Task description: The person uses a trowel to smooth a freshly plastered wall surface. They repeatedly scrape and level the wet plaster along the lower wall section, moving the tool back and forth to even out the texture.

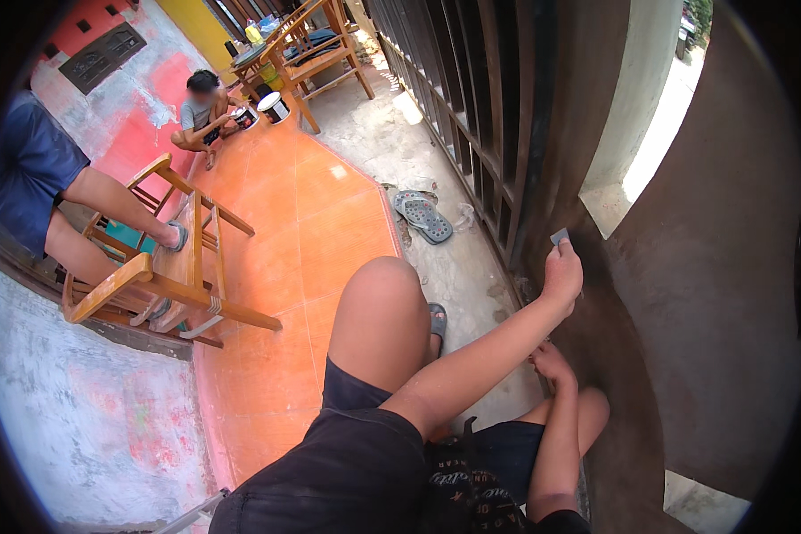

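My left hand [562,272] is raised in front of the dark brown wall, its fingers closed on a small flat grey piece [559,236] that looks like sandpaper. Only the top of that piece shows above the fingers. Lower down, beside my bent right knee, my right hand [553,365] is closed with its fingers curled; whatever it may hold is hidden. Close to both hands runs the brown wall [618,347], its lower part patchy in tone. Dark vertical bars [480,116] stand beyond my left hand.
Grey sandals [425,217] lie on the concrete strip by the orange tiles [284,294]. At left, a person [48,178] stands on a wooden chair [182,258]. Farther back another person [209,116] squats by a paint bucket [274,108] near wooden furniture [316,58].
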Tool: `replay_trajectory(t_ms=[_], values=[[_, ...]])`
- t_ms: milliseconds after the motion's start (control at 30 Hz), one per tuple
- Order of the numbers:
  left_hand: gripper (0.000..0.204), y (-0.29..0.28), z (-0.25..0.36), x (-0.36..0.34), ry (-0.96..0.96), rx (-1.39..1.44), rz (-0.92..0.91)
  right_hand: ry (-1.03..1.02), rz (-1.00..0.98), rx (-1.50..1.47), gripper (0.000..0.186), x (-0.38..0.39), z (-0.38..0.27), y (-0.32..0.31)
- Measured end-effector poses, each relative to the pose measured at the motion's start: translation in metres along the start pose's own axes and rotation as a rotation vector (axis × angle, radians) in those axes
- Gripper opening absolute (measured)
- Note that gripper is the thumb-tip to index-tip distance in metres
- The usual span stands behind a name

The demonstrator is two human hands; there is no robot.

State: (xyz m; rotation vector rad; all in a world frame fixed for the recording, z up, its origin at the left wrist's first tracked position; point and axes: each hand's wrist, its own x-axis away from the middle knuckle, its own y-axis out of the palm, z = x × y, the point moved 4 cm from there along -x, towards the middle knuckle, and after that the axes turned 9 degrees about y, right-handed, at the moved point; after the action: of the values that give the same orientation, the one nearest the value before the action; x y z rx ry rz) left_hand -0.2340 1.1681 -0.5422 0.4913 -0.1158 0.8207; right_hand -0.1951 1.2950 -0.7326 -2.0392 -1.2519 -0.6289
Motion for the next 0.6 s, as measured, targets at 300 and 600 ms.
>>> replay_trajectory(t_ms=[300, 600], values=[[0.05, -0.117, 0.048, 0.101, -0.004, -0.355, -0.16, 0.076, -0.038, -0.334, 0.06, 0.012, -0.023, -0.005], [0.047, -0.168, 0.065, 0.12, -0.201, -0.133, -0.441, -0.461, -0.68, -1.037, 0.056, 0.104, -0.088, 0.035]])
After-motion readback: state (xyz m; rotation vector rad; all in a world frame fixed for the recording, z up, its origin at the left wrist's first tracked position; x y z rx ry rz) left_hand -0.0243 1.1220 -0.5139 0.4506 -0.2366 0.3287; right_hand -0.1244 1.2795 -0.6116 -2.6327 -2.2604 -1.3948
